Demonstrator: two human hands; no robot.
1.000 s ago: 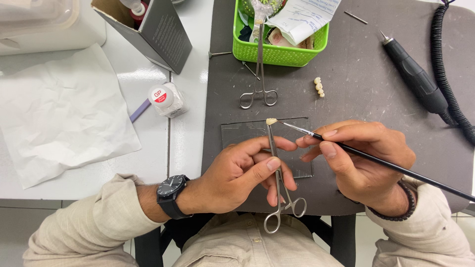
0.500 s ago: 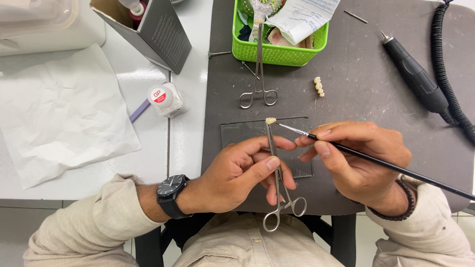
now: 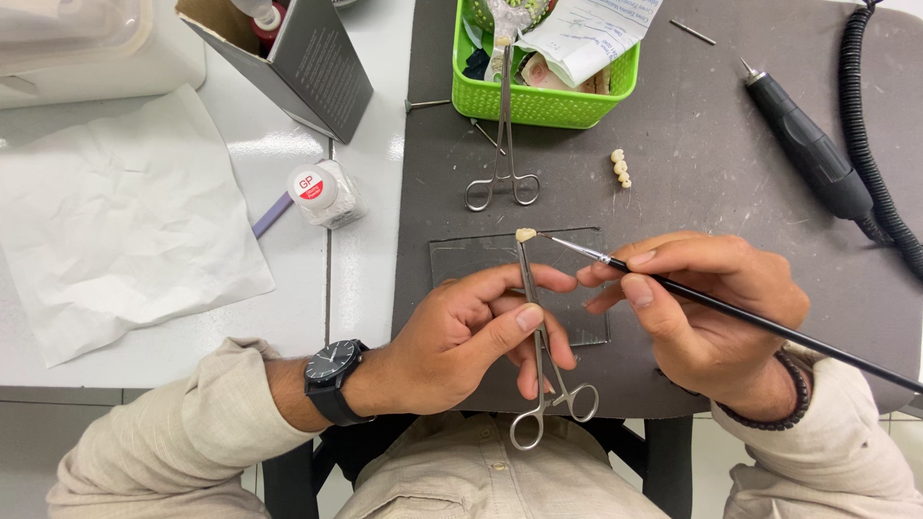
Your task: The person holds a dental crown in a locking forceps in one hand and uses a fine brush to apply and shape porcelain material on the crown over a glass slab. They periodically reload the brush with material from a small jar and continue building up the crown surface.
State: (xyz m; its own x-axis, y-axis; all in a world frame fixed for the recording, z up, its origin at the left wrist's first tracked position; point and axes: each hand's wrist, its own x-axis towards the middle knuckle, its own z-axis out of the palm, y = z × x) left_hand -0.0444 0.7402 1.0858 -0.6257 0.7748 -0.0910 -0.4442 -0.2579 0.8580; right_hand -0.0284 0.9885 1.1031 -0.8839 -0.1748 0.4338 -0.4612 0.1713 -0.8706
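My left hand [image 3: 471,332] grips a pair of steel forceps [image 3: 538,356] whose tip clamps a small cream tooth crown [image 3: 525,234]. In my right hand [image 3: 707,312] I hold a thin black brush [image 3: 731,308], and its fine tip touches the crown from the right. Both hands hover over a dark glass slab [image 3: 577,259] lying on the grey mat [image 3: 692,183]. A black watch sits on my left wrist.
A second pair of forceps [image 3: 504,125] leans out of a green basket [image 3: 567,101]. A small row of teeth [image 3: 621,168] lies on the mat. A black handpiece [image 3: 803,144] with coiled cord lies at the right. A small jar [image 3: 322,189], white paper [image 3: 115,221] and a grey box [image 3: 317,67] sit left.
The brush tip has slid left until it touches the crown. My left hand and the forceps have stayed almost still.
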